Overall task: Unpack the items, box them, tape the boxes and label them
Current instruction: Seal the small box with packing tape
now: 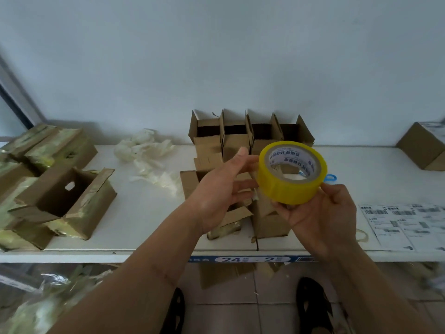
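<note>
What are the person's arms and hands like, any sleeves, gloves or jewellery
Both forearms are bare up to the frame edge, with no sleeve in view. The left hand and right hand wear no gloves, and no ring, watch or bracelet is visible.

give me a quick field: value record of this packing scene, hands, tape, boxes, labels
surface: white shelf
right hand: grips the yellow tape roll from below
left hand: fingers straight, fingertips at the roll's left side
open boxes: row of small cardboard boxes at the back, flaps up
label sheets: flat at the right, near the front edge
opened cartons: taped cartons at the left, one torn open
plastic wrap: crumpled, left of the boxes
</note>
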